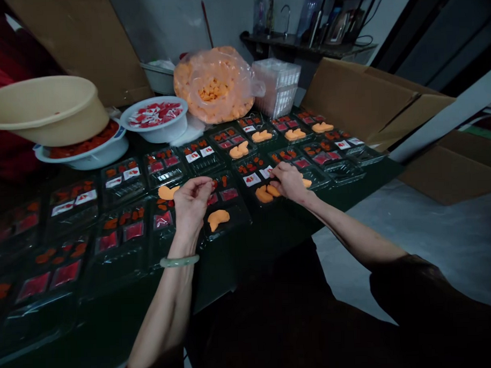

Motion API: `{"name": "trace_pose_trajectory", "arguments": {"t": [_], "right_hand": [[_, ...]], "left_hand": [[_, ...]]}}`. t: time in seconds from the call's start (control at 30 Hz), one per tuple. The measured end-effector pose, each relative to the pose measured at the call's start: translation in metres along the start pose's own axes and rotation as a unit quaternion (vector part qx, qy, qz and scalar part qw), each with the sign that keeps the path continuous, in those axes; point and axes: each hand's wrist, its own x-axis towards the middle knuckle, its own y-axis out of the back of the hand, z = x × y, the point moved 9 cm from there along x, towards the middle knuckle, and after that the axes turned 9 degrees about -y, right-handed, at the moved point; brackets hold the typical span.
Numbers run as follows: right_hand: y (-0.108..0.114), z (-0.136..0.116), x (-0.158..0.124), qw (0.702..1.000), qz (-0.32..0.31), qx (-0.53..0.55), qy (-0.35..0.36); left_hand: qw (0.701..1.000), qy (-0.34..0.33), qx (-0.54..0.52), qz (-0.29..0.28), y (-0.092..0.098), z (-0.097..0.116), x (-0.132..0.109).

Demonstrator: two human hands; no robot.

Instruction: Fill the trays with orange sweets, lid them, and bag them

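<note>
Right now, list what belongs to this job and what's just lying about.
Seemingly the job's:
clear plastic trays
orange pieces
plastic bag of more orange pieces
pale-blue bowl of packets

Seemingly just lying about:
opened cardboard box
large bottle
brown stick

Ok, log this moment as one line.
left hand: pinched above trays, contents unclear | right hand: by orange pieces, contact unclear | bag: behind trays
</note>
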Motion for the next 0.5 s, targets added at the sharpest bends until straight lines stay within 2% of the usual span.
{"name": "trace_pose_trajectory", "arguments": {"t": [0.07, 0.13, 0.2, 0.23, 0.3, 0.37, 0.43, 0.5], "right_hand": [[0.005, -0.005, -0.006, 0.998, 0.019, -0.053, 0.0], [0.013, -0.022, -0.015, 0.999, 0.036, -0.032, 0.017], [0.018, -0.06, -0.03, 0.994, 0.028, 0.051, 0.088], [0.016, -0.084, -0.04, 0.986, 0.004, 0.094, 0.135], [0.005, -0.131, -0.06, 0.968, -0.062, 0.123, 0.208], [-0.013, -0.165, -0.07, 0.967, -0.102, 0.073, 0.222], [-0.028, -0.185, -0.071, 0.969, -0.118, 0.03, 0.215], [-0.036, -0.193, -0.067, 0.969, -0.126, 0.035, 0.211]], "left_hand": [[1.0, -0.003, 0.015, 0.016, 0.005, 0.003, 0.002], [0.999, -0.01, 0.032, 0.04, 0.014, 0.008, 0.005], [0.997, -0.023, 0.049, 0.058, 0.025, 0.016, 0.007], [0.996, -0.028, 0.06, 0.063, 0.03, 0.018, 0.008], [0.993, -0.03, 0.084, 0.071, 0.041, 0.022, 0.009], [0.99, -0.028, 0.113, 0.076, 0.051, 0.023, 0.006], [0.987, -0.028, 0.137, 0.08, 0.059, 0.024, 0.003], [0.985, -0.022, 0.147, 0.083, 0.064, 0.022, -0.002]]}}
